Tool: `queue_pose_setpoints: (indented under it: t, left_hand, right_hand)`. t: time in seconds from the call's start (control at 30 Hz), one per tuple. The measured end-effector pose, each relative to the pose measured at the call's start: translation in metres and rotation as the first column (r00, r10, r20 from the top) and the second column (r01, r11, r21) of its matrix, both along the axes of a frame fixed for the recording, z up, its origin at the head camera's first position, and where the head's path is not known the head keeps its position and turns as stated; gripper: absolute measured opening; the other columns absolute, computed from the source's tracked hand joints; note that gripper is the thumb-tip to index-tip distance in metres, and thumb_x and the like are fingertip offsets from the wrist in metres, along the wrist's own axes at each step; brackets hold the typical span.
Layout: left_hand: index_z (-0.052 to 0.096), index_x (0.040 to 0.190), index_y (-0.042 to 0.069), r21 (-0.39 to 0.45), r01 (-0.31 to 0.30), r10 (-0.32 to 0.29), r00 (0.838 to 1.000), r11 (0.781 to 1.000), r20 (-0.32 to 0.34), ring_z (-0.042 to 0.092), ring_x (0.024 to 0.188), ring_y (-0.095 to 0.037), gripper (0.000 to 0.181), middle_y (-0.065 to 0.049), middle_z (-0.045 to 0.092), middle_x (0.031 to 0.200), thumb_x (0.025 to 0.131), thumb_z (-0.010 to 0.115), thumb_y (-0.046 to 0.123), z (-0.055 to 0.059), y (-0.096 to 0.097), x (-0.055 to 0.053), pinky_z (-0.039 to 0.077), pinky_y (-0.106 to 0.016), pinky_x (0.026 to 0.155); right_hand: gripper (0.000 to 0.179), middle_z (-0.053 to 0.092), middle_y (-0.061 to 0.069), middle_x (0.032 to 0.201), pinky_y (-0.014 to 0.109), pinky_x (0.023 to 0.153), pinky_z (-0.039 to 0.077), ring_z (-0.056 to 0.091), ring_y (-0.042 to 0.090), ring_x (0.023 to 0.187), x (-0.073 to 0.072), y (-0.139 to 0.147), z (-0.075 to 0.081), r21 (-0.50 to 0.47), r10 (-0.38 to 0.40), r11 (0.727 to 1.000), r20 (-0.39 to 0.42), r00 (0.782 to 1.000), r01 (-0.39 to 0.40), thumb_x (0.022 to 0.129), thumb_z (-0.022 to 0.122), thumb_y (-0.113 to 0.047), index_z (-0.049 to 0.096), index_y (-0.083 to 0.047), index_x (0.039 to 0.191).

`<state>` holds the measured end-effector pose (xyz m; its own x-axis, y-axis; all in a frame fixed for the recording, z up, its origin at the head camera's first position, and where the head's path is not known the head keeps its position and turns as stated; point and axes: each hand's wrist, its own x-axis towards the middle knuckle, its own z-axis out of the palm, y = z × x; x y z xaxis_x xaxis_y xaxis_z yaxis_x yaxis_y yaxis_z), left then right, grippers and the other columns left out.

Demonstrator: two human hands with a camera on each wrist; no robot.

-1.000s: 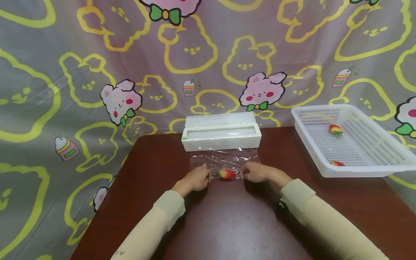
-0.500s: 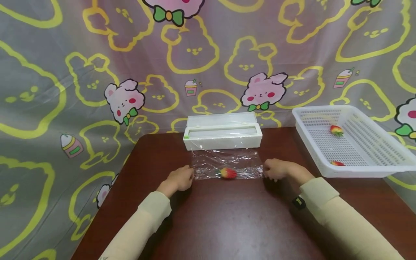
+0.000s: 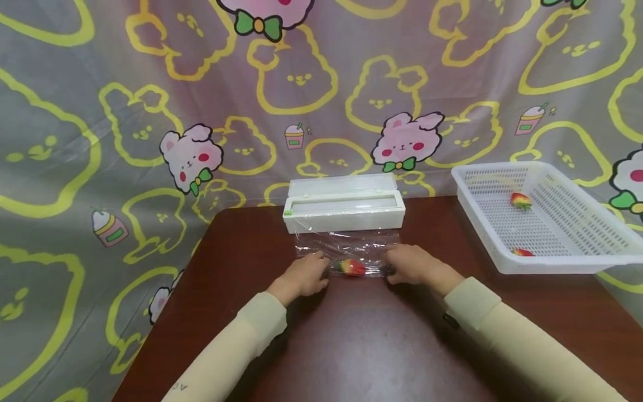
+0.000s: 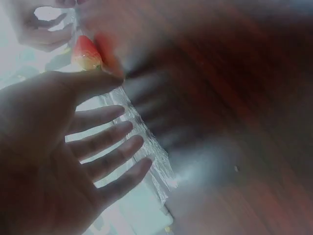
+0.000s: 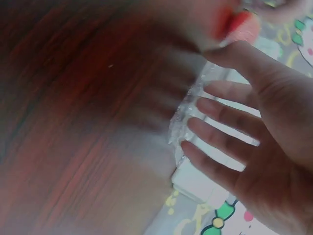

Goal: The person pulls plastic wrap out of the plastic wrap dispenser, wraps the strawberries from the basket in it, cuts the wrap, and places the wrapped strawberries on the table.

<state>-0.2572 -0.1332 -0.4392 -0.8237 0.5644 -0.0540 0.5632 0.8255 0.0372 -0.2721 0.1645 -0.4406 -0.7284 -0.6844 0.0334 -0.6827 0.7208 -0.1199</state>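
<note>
A red and yellow strawberry (image 3: 353, 267) with a green leafy end lies at the near edge of a sheet of cling film (image 3: 346, 241). The film runs out of a white cling film dispenser (image 3: 344, 223), its clear lid raised. To the strawberry's left is my left hand (image 3: 303, 275), fingers spread and fairly straight over the film's bunched near edge in the left wrist view. On the other side my right hand (image 3: 411, 263) has its fingers extended over the film, seen in the right wrist view. Whether the fingertips press the film, I cannot tell.
A white perforated basket (image 3: 567, 264) stands at the right of the dark wooden table (image 3: 382, 346). It holds two more strawberries, one near the back (image 3: 520, 201) and one partly hidden by the front wall. A patterned curtain (image 3: 321, 84) hangs behind the table.
Both hands moved outward along the film's near edge, then came back in towards the strawberry. The film's near edge is now bunched into a strip; the strawberry has barely shifted.
</note>
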Motion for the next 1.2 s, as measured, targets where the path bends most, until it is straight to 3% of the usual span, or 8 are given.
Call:
queue_pose_setpoints:
  t: [0.07,0.2,0.33,0.57,0.73,0.87,1.07,1.2]
  left_hand:
    - [0.07,0.111,0.008,-0.012,-0.009,0.009,0.999,1.0,-0.053,0.066,0.103,-0.028,0.022,-0.008,0.064,0.107,0.09,0.073,0.016,-0.003,0.0,-0.002,0.057,-0.045,0.08]
    - [0.071,0.102,0.008,0.035,-0.009,0.011,0.997,0.999,-0.083,0.068,0.098,-0.029,0.015,-0.008,0.066,0.103,0.09,0.067,0.002,-0.005,-0.008,-0.006,0.058,-0.046,0.077]
    - [0.072,0.094,0.009,0.155,0.011,-0.002,0.998,0.988,-0.055,0.067,0.09,-0.027,0.014,-0.006,0.065,0.096,0.088,0.067,-0.003,-0.008,-0.024,-0.009,0.057,-0.044,0.074]
    - [0.074,0.094,0.004,0.367,0.076,-0.072,0.997,0.927,-0.026,0.068,0.092,-0.023,0.006,-0.006,0.07,0.093,0.09,0.073,-0.001,-0.016,-0.051,-0.013,0.056,-0.041,0.086]
    - [0.072,0.094,0.005,0.441,0.025,-0.036,0.999,0.897,0.018,0.07,0.089,-0.02,0.005,-0.004,0.073,0.091,0.093,0.071,0.0,-0.014,-0.06,-0.016,0.056,-0.04,0.085]
    - [0.071,0.097,0.003,0.488,-0.007,-0.021,0.998,0.873,0.052,0.071,0.09,-0.022,0.006,-0.008,0.074,0.093,0.094,0.069,-0.002,-0.013,-0.062,-0.018,0.057,-0.041,0.085]
    - [0.071,0.101,0.002,0.493,-0.028,0.003,0.999,0.869,0.051,0.066,0.083,-0.019,0.012,-0.007,0.071,0.088,0.096,0.062,-0.004,-0.014,-0.062,-0.022,0.055,-0.038,0.081]
    - [0.071,0.101,0.001,0.501,-0.02,0.003,0.999,0.865,0.036,0.062,0.075,-0.018,0.014,-0.009,0.068,0.082,0.097,0.059,-0.006,-0.015,-0.06,-0.026,0.053,-0.037,0.075]
  right_hand:
    - [0.017,0.062,-0.001,0.084,0.042,0.061,0.052,0.06,0.021,0.074,0.0,-0.003,-0.005,0.001,0.024,1.0,-0.086,0.996,-0.024,0.073,0.083,-0.012,0.068,-0.016,0.079]
    - [0.023,0.058,0.0,0.074,0.043,0.056,0.051,0.058,0.025,0.065,0.0,-0.002,-0.011,0.029,0.065,0.998,-0.228,0.972,-0.06,0.07,0.078,-0.001,0.061,-0.016,0.068]
    - [0.02,0.06,0.002,0.078,0.043,0.056,0.052,0.062,0.026,0.067,-0.001,0.001,-0.014,0.039,0.021,0.999,-0.252,0.967,-0.011,0.076,0.072,0.004,0.065,-0.014,0.07]
    - [0.013,0.061,0.002,0.084,0.046,0.061,0.055,0.063,0.026,0.074,0.002,0.014,-0.015,-0.078,-0.05,0.996,-0.139,0.989,0.039,0.085,0.07,0.0,0.067,-0.011,0.079]
    - [0.01,0.068,0.006,0.09,0.045,0.065,0.056,0.065,0.026,0.08,0.001,0.023,-0.012,-0.184,-0.049,0.982,-0.031,0.998,0.043,0.087,0.069,0.001,0.07,-0.008,0.087]
    - [0.011,0.067,-0.003,0.083,0.039,0.065,0.053,0.061,0.016,0.075,-0.003,0.029,-0.012,-0.257,-0.068,0.963,0.069,0.995,0.084,0.089,0.07,0.0,0.073,-0.008,0.096]
    - [0.008,0.068,-0.002,0.081,0.032,0.066,0.049,0.056,0.01,0.071,-0.016,0.033,-0.013,-0.359,-0.029,0.93,0.148,0.989,0.081,0.09,0.07,0.001,0.073,-0.006,0.089]
    - [0.01,0.066,-0.002,0.074,0.028,0.064,0.049,0.058,0.009,0.067,-0.025,0.037,-0.015,-0.415,-0.037,0.898,0.261,0.965,0.147,0.09,0.067,0.004,0.072,-0.005,0.087]
